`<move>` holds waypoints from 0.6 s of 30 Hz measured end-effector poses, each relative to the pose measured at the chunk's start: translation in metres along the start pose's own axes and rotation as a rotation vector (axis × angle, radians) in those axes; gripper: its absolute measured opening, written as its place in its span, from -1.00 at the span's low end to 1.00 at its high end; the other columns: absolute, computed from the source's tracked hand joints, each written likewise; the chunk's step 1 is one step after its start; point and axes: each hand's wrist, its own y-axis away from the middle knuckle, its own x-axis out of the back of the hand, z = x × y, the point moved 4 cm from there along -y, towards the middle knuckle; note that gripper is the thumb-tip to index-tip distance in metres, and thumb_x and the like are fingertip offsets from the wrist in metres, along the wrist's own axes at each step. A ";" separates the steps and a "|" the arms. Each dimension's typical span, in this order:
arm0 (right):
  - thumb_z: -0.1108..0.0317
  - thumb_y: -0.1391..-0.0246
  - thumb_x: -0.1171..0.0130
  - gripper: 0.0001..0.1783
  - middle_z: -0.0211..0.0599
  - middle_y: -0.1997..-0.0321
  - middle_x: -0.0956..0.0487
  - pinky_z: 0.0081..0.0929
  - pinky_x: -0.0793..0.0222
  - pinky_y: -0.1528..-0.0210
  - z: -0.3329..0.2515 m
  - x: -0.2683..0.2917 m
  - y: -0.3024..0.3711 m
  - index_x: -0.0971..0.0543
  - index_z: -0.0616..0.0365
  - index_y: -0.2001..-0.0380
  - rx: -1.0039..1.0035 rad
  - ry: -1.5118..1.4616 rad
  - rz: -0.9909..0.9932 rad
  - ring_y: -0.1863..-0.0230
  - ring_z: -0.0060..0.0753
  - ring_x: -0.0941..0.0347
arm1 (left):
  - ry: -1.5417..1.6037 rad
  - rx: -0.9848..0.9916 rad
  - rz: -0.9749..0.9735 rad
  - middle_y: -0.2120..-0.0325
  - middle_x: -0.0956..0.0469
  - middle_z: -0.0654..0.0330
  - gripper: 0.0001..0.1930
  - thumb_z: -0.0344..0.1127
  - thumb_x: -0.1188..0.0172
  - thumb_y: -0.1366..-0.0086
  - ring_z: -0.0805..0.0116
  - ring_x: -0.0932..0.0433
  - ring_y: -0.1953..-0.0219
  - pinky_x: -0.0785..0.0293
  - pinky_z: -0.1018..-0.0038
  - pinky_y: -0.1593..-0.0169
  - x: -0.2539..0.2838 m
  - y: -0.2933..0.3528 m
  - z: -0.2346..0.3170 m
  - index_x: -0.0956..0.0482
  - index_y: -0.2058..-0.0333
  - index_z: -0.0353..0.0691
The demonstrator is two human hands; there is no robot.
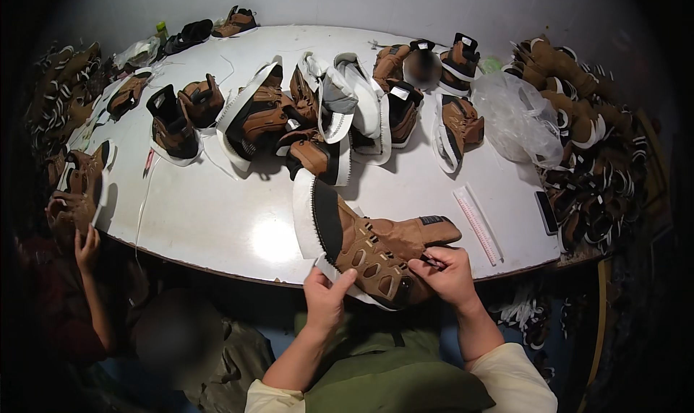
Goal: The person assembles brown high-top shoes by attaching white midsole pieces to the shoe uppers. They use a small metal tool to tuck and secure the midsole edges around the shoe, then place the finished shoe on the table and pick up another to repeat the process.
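- The person is holding a brown boot upper (369, 250) at the near edge of the white table (217, 218), its white sole strip curling up and away from the person.
- The left hand (327, 297) is pinching the lower edge of the upper, fingers closed on the white strip, steadying it.
- The right hand (446, 272) is closed narrowly around a small dark tool, possibly a pen or a pick; its tip is resting against the side of the upper, near the cut-out panel. What the tool is cannot be told for sure.
- Judging from this, the step in hand looks like marking or trimming along the upper's side while the other hand is bracing it.
- The next move is likely calling for a firm left-hand hold and a slow, controlled run of the tool along the seam, turning the upper as needed.
- Beyond the upper, toward the far side of the table, a cluster of similar uppers (303, 117) is lying in a loose row.
- To the right of the upper, a ruler (477, 224) is lying flat, with a phone (547, 212) just past it and a clear bag (517, 117) farther back.
- To the left of the upper, at the table's edge, another person's hand (87, 248) is reaching up toward more uppers.
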 end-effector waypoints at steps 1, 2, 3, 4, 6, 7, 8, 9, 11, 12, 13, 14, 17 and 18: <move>0.46 0.03 -0.31 -0.64 -0.48 0.74 -0.18 -0.63 -0.04 0.61 -0.004 -0.001 0.001 -0.32 0.28 0.70 0.011 0.014 -0.005 0.61 -0.72 -0.03 | -0.017 -0.050 0.035 0.15 -0.55 0.10 -0.67 -0.51 -0.21 -0.18 0.40 -0.52 0.13 -0.43 0.46 0.00 -0.002 0.000 0.009 -0.46 0.06 -0.42; 0.46 0.03 -0.31 -0.64 -0.48 0.74 -0.18 -0.63 -0.03 0.61 -0.008 -0.002 0.001 -0.33 0.28 0.70 0.023 0.028 -0.009 0.61 -0.71 -0.02 | -0.017 -0.095 0.078 0.20 -0.56 0.14 -0.71 -0.52 -0.22 -0.16 0.44 -0.53 0.20 -0.45 0.49 0.07 -0.009 -0.001 0.021 -0.50 0.12 -0.43; 0.47 0.04 -0.31 -0.64 -0.48 0.74 -0.17 -0.64 -0.03 0.61 -0.011 -0.003 0.002 -0.33 0.28 0.70 0.035 0.043 -0.014 0.61 -0.71 -0.01 | -0.051 -0.084 0.070 0.22 -0.57 0.16 -0.72 -0.52 -0.23 -0.16 0.46 -0.53 0.23 -0.46 0.51 0.10 -0.012 -0.002 0.027 -0.50 0.13 -0.42; 0.47 0.04 -0.31 -0.65 -0.47 0.74 -0.17 -0.64 -0.03 0.61 -0.012 -0.005 0.003 -0.33 0.28 0.70 0.036 0.027 -0.023 0.61 -0.70 0.00 | -0.085 -0.074 0.065 0.24 -0.57 0.18 -0.72 -0.52 -0.23 -0.15 0.47 -0.53 0.26 -0.46 0.53 0.13 -0.014 -0.002 0.032 -0.51 0.13 -0.42; 0.49 0.05 -0.31 -0.66 -0.44 0.74 -0.17 -0.65 -0.03 0.61 -0.015 -0.009 0.006 -0.34 0.28 0.70 0.036 -0.004 -0.042 0.61 -0.69 0.01 | -0.153 -0.052 0.054 0.28 -0.58 0.21 -0.73 -0.52 -0.25 -0.15 0.51 -0.53 0.31 -0.47 0.56 0.19 -0.016 -0.003 0.037 -0.52 0.15 -0.42; 0.50 0.05 -0.31 -0.66 -0.43 0.74 -0.16 -0.65 -0.05 0.60 -0.017 -0.011 0.008 -0.34 0.28 0.70 0.051 0.007 -0.042 0.61 -0.67 0.01 | -0.162 -0.054 0.078 0.28 -0.58 0.21 -0.73 -0.52 -0.25 -0.15 0.51 -0.53 0.31 -0.47 0.57 0.19 -0.016 -0.004 0.037 -0.52 0.15 -0.42; 0.51 0.06 -0.30 -0.67 -0.42 0.74 -0.16 -0.66 -0.06 0.60 -0.020 -0.013 0.009 -0.35 0.28 0.70 0.066 0.018 -0.041 0.61 -0.66 0.01 | -0.171 -0.055 0.102 0.29 -0.58 0.21 -0.74 -0.51 -0.24 -0.15 0.52 -0.53 0.31 -0.46 0.57 0.19 -0.016 -0.004 0.037 -0.52 0.15 -0.42; 0.53 0.06 -0.30 -0.68 -0.41 0.73 -0.15 -0.67 -0.08 0.60 -0.021 -0.014 0.010 -0.35 0.28 0.69 0.080 0.029 -0.040 0.62 -0.65 0.01 | -0.181 -0.056 0.125 0.29 -0.58 0.21 -0.74 -0.51 -0.24 -0.16 0.52 -0.53 0.31 -0.46 0.57 0.19 -0.015 -0.004 0.037 -0.53 0.16 -0.41; 0.57 0.10 -0.28 -0.77 -0.34 0.74 -0.24 -0.67 -0.17 0.58 -0.016 -0.015 0.015 -0.42 0.30 0.66 0.114 0.036 -0.031 0.66 -0.61 -0.08 | -0.143 -0.064 0.171 0.30 -0.58 0.22 -0.76 -0.49 -0.24 -0.18 0.53 -0.52 0.32 -0.46 0.58 0.20 -0.007 -0.004 0.030 -0.53 0.17 -0.41; 0.58 0.11 -0.28 -0.80 -0.32 0.74 -0.27 -0.67 -0.18 0.58 -0.016 -0.017 0.017 -0.44 0.30 0.65 0.128 0.038 -0.016 0.67 -0.60 -0.10 | -0.124 -0.068 0.194 0.31 -0.58 0.23 -0.77 -0.48 -0.23 -0.19 0.54 -0.52 0.32 -0.46 0.58 0.21 -0.002 -0.005 0.026 -0.53 0.17 -0.40; 0.59 0.13 -0.28 -0.82 -0.30 0.74 -0.30 -0.66 -0.19 0.57 -0.016 -0.018 0.018 -0.45 0.31 0.64 0.141 0.037 -0.003 0.67 -0.58 -0.13 | -0.125 -0.080 0.188 0.31 -0.58 0.23 -0.79 -0.47 -0.22 -0.20 0.54 -0.52 0.32 -0.45 0.58 0.21 0.000 -0.005 0.025 -0.53 0.18 -0.40; 0.62 0.14 -0.22 -0.90 -0.23 0.72 -0.36 -0.65 -0.20 0.58 -0.017 -0.017 0.019 -0.48 0.31 0.61 0.130 0.043 -0.017 0.68 -0.55 -0.18 | -0.126 -0.093 0.181 0.32 -0.58 0.24 -0.80 -0.46 -0.22 -0.21 0.54 -0.52 0.32 -0.45 0.59 0.21 0.002 -0.005 0.024 -0.54 0.19 -0.40; 0.65 0.17 -0.12 -0.95 -0.23 0.72 -0.35 -0.63 -0.21 0.59 -0.014 -0.018 0.020 -0.48 0.31 0.59 0.154 0.034 -0.002 0.70 -0.49 -0.20 | -0.153 -0.116 0.176 0.32 -0.58 0.25 -0.83 -0.45 -0.19 -0.24 0.55 -0.51 0.32 -0.45 0.59 0.20 0.008 -0.002 0.021 -0.54 0.20 -0.38; 0.65 0.18 -0.10 -0.95 -0.22 0.71 -0.35 -0.62 -0.22 0.59 -0.013 -0.018 0.021 -0.48 0.31 0.59 0.169 0.041 0.003 0.70 -0.46 -0.21 | -0.165 -0.121 0.176 0.32 -0.58 0.25 -0.84 -0.45 -0.18 -0.25 0.55 -0.51 0.32 -0.44 0.59 0.20 0.009 -0.001 0.020 -0.54 0.20 -0.38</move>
